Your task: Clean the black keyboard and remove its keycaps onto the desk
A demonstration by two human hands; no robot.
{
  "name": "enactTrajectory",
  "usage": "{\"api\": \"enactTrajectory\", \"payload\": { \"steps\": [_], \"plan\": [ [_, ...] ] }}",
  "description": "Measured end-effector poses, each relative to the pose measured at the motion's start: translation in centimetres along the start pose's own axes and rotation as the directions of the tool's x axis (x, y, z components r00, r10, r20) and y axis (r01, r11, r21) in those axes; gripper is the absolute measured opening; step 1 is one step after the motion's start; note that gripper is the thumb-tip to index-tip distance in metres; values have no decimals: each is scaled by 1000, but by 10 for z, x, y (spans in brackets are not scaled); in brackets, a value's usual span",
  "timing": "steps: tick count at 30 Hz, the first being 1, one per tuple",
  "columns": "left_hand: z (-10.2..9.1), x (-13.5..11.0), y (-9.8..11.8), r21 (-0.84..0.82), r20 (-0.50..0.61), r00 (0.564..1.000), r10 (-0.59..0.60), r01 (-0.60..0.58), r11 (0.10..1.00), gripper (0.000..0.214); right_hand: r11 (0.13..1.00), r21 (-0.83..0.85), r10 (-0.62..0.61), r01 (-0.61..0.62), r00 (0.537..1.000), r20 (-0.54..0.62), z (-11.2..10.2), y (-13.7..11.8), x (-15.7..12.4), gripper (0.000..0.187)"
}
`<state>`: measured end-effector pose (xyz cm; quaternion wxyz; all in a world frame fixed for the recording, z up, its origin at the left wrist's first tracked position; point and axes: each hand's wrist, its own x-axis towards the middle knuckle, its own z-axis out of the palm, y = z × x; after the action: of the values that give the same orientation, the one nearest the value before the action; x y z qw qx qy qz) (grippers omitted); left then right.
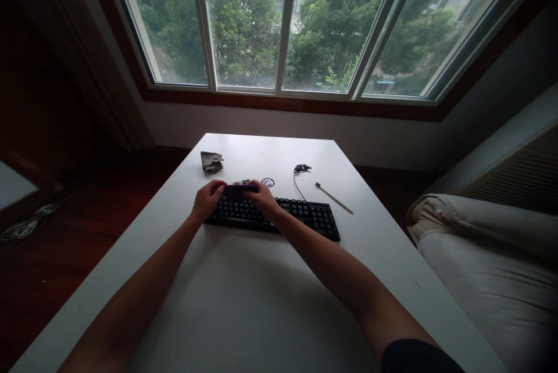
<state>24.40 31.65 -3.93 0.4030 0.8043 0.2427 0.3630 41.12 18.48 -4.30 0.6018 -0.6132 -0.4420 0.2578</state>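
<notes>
A black keyboard (305,216) lies across the middle of a white table (244,303). Both my hands are over its left end. My left hand (207,198) and my right hand (265,197) are closed on the two ends of a small dark purple object (238,190), held just above the keys. What the object is I cannot make out. The keyboard's black cable (300,171) curls on the table behind it.
A crumpled grey cloth (211,161) lies at the table's far left. A thin stick-like tool (333,198) rests right of the cable. Small items, among them a ring (267,182), lie behind my hands. A pale sofa (488,257) stands at the right. Windows lie ahead.
</notes>
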Motion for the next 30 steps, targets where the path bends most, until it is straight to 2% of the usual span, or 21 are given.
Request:
{"api": "enactTrajectory", "payload": {
  "steps": [1,3,5,6,8,11,13,15,18,20,23,25,27,28,29,30],
  "plan": [
    [-5,0,-8,40,-13,1000,-23,24,999,31,1000,-14,-19,19,999,-40,2,-1,6,20],
    [-14,0,-25,119,-57,996,-67,74,990,29,985,-161,-83,61,988,-129,6,-7,16,16],
    [-21,-1,-39,198,-99,990,-102,121,973,29,916,-383,-203,120,962,-184,11,-15,23,12],
    [-24,-1,-45,236,-109,986,-122,145,961,29,860,-487,-265,152,948,-174,16,-19,26,11],
    [-27,-1,-55,302,-105,980,-171,196,933,29,733,-646,-340,211,937,-79,27,-26,29,11],
    [-29,0,-67,335,-45,971,-234,235,912,31,563,-781,-314,269,944,99,48,-29,31,16],
    [-30,1,-73,329,-2,971,-238,226,917,32,495,-822,-260,280,951,167,62,-28,32,19],
    [-32,3,-79,327,26,975,-219,198,924,33,464,-840,-190,281,958,215,73,-25,33,21],
    [-36,6,-86,324,54,980,-190,163,932,36,438,-826,-89,355,932,352,83,-22,31,24],
    [-38,8,-89,316,69,978,-195,164,935,39,435,-780,-68,449,881,469,88,-23,25,24],
    [-39,10,-90,280,100,967,-235,199,939,41,455,-679,-99,576,791,604,93,-25,6,22],
    [-38,10,-88,254,112,963,-244,210,944,41,485,-588,-107,648,711,695,96,-28,-10,20],
    [-37,8,-86,243,105,968,-230,199,949,41,546,-437,-107,715,577,810,97,-32,-22,18],
    [-37,7,-85,242,98,970,-223,194,951,40,587,-373,-121,719,533,837,96,-34,-25,18],
    [-37,7,-84,241,90,971,-223,196,950,39,632,-331,-143,701,525,839,94,-36,-24,18],
    [-37,6,-83,239,93,970,-225,197,951,38,679,-322,-167,660,565,808,92,-38,-22,19]
  ]
}}
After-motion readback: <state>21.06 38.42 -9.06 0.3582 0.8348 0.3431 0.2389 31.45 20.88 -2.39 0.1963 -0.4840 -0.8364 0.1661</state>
